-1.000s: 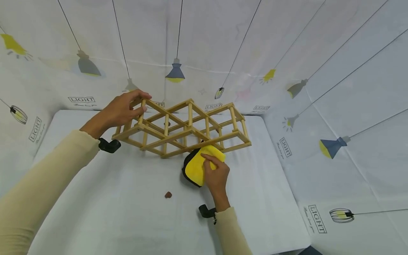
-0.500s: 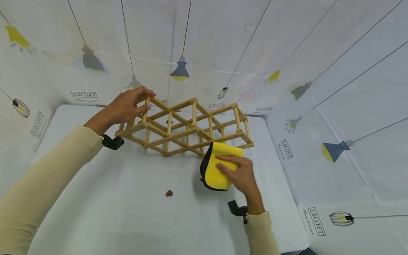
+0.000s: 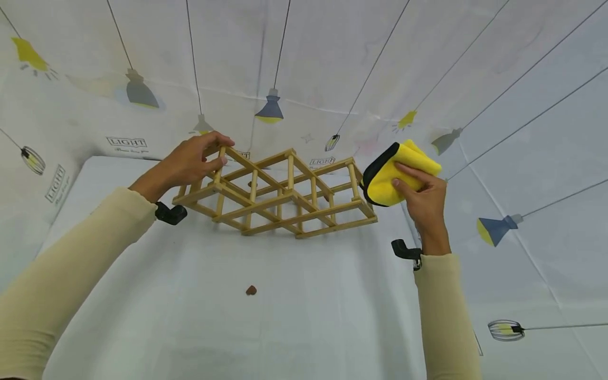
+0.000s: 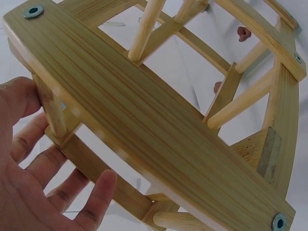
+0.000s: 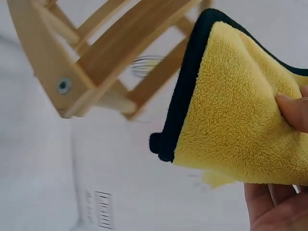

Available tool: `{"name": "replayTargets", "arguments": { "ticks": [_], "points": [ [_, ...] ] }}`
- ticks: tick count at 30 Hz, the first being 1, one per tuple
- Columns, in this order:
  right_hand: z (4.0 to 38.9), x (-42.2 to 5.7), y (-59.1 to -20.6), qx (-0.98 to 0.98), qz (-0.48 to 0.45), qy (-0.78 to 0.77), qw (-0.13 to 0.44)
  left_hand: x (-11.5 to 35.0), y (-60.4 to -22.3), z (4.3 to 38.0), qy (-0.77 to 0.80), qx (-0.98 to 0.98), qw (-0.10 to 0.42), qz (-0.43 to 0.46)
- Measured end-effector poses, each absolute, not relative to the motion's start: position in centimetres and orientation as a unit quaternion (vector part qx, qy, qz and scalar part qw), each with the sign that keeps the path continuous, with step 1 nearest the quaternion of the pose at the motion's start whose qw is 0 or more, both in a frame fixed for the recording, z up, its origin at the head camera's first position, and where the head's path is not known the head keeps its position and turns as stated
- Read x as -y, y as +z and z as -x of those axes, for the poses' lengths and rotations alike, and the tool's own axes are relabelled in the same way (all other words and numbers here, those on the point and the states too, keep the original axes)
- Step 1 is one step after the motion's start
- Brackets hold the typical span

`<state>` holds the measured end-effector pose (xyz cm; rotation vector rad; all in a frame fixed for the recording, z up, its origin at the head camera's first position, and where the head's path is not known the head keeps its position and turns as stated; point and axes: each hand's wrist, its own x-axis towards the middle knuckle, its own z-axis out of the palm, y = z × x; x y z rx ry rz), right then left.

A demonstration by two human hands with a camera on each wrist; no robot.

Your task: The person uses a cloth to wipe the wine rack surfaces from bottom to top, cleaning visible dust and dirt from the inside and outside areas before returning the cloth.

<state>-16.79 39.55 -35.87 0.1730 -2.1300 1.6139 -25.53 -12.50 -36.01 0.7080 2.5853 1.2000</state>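
A wooden lattice rack (image 3: 285, 195) of slats and dowels, like a folding wine rack, stands across the back of the white table. At its left end my left hand (image 3: 190, 158) grips an upright dowel, thumb on one side and fingers around the other. The left wrist view shows that hand (image 4: 43, 168) beside a broad slat (image 4: 144, 115) with bolted ends. My right hand (image 3: 425, 198) pinches a folded yellow cloth (image 3: 396, 177) with black edging, raised by the rack's right end. In the right wrist view, the thumb (image 5: 293, 113) presses into the fluffy cloth (image 5: 231, 106).
A small brown heart-shaped piece (image 3: 251, 290) lies on the white tabletop (image 3: 214, 327) in front of the rack. Similar brown bits (image 4: 244, 33) show behind the slats in the left wrist view. A white wall (image 3: 323, 63) printed with lamps rises right behind the table.
My right hand has lifted the yellow cloth from the rack's lower front edge, moving right and up to its right end. The left hand keeps its grip on the rack.
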Motion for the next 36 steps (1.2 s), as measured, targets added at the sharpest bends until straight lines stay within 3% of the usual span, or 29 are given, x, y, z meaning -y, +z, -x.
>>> {"name": "replayTargets", "arguments": {
  "ticks": [6, 9, 15, 20, 24, 27, 29, 34, 36],
  "points": [
    [19.5, -38.6, -39.6, 0.825, -0.016, 0.558, 0.084, 12.5, -36.4, 24.9, 0.406, -0.875, 0.11, -0.242],
    [20.0, -37.7, -40.8, 0.834, -0.008, 0.548, 0.062, 12.7, -36.2, 24.7, 0.401, -0.877, 0.107, -0.243],
    [20.9, -35.9, -41.8, 0.832, 0.014, 0.525, 0.179, 13.4, -35.5, 24.5, 0.39, -0.885, 0.103, -0.231],
    [21.4, -34.9, -42.3, 0.781, 0.133, 0.527, 0.306, 13.0, -35.7, 24.7, 0.388, -0.884, 0.099, -0.239],
    [21.1, -35.3, -42.0, 0.712, 0.202, 0.561, 0.372, 12.6, -36.2, 24.8, 0.384, -0.885, 0.092, -0.247],
    [20.7, -35.8, -41.7, 0.672, 0.193, 0.593, 0.399, 12.6, -36.4, 24.8, 0.379, -0.887, 0.091, -0.249],
    [20.5, -35.9, -41.5, 0.678, 0.168, 0.608, 0.377, 12.8, -36.4, 24.9, 0.377, -0.887, 0.088, -0.25],
    [20.5, -35.5, -41.8, 0.777, 0.077, 0.591, 0.2, 13.3, -36.3, 24.9, 0.378, -0.888, 0.082, -0.248],
    [20.6, -35.4, -42.0, 0.797, 0.064, 0.577, 0.17, 13.4, -36.3, 24.9, 0.38, -0.888, 0.083, -0.246]
  ]
}}
